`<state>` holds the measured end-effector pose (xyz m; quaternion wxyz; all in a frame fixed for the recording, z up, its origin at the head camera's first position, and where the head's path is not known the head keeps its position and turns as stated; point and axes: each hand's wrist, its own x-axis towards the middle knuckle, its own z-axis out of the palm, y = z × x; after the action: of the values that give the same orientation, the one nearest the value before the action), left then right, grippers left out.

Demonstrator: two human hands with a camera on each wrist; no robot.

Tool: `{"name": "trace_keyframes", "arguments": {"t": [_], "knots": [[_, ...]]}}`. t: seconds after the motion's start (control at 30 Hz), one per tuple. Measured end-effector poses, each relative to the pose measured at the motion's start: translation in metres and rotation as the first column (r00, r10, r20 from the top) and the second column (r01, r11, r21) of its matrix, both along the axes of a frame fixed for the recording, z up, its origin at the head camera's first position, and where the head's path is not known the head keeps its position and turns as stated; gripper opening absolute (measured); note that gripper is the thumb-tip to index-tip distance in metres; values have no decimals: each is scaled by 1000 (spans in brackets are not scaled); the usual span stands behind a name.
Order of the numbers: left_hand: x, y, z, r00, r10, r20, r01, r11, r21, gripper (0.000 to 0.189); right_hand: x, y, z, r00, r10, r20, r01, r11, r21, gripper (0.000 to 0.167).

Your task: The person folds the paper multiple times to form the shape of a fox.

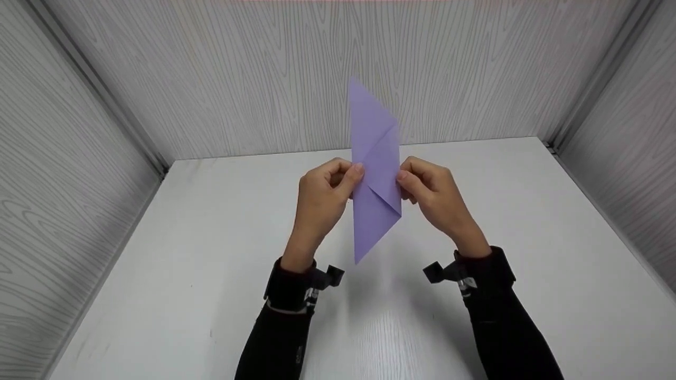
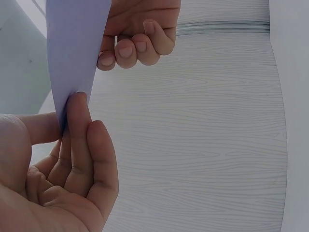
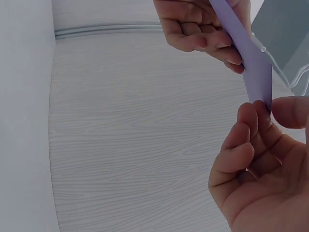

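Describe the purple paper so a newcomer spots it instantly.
Above the white table, find the left hand and right hand. They pinch opposite edges of the folded purple paper, a tall, slanted shape with pointed ends and diagonal folds. Unlike the white table and black sleeves, it's purple.

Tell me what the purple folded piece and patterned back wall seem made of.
Purple folded piece: probably paper, matte; it is thin, with crisp creases and no visible gloss. Patterned back wall: perhaps wood-grain laminate or printed board, low-sheen; grey grain lines cover it, but its core is hidden.
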<state>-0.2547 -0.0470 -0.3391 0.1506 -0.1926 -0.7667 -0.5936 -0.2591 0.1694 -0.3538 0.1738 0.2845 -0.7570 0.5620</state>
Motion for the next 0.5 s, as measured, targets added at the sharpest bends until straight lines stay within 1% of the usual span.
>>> {"name": "trace_keyframes", "arguments": {"t": [0.13,0.27,0.37,0.5], "knots": [[0,-1,0,1000,4,0,-4,1000,2,23,1,0,0,1000,17,5,-17,1000,12,22],[-1,-1,0,1000,8,5,-8,1000,3,23,0,0,0,1000,2,-15,-1,999,41,22],[-1,-1,0,1000,13,2,-13,1000,8,23,0,1,1,1000,0,-19,1,999,40,23],[-2,-1,-1,1000,21,-4,-21,1000,11,23,1,1,0,999,38,25,-38,999,6,23]]}}
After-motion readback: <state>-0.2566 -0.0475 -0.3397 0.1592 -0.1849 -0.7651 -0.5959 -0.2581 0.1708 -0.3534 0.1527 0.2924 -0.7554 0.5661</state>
